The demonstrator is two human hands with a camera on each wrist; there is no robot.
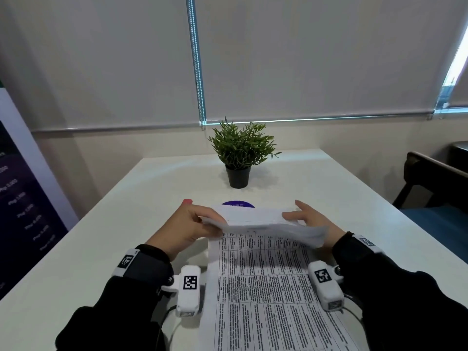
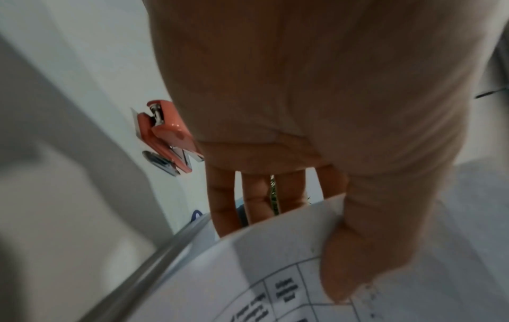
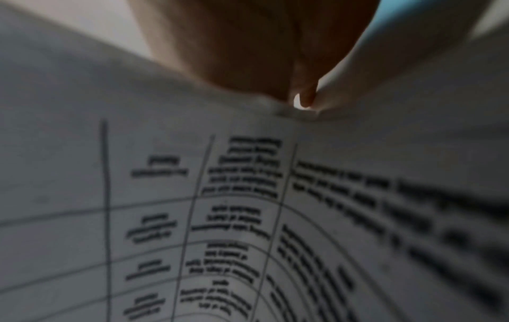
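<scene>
From the head view, the printed paper [image 1: 266, 287] lay lengthwise on the white worktop [image 1: 121, 224] between the two forearms. Its far end was lifted and curled back toward the person. The left hand [image 1: 184, 224] held the left corner of that raised end and the right hand [image 1: 311, 219] the right corner, with the thumbs on top and the fingers reaching behind. A potted plant [image 1: 240, 153] stood well beyond, and a blue round sticker [image 1: 238, 203] showed just past the fold.

From the left wrist view, the left hand [image 2: 303, 109] pinched the paper's [image 2: 261, 272] corner, the thumb pressed on its face and four nearly straight fingers [image 2: 256, 196] behind it. A coral stapler [image 2: 168, 135] lay on the worktop just beside that hand, untouched.

The right wrist view was blurred. It showed the right hand [image 3: 248, 54] nipping the paper's [image 3: 220, 217] edge at a fingertip, with the table of text bowed beneath it.

The step in hand looked like folding the far end over, or squaring it. The next move would probably call for bringing both corners down evenly so the edges met, then pressing a crease flat. An uneven pull risked a skewed fold.
</scene>
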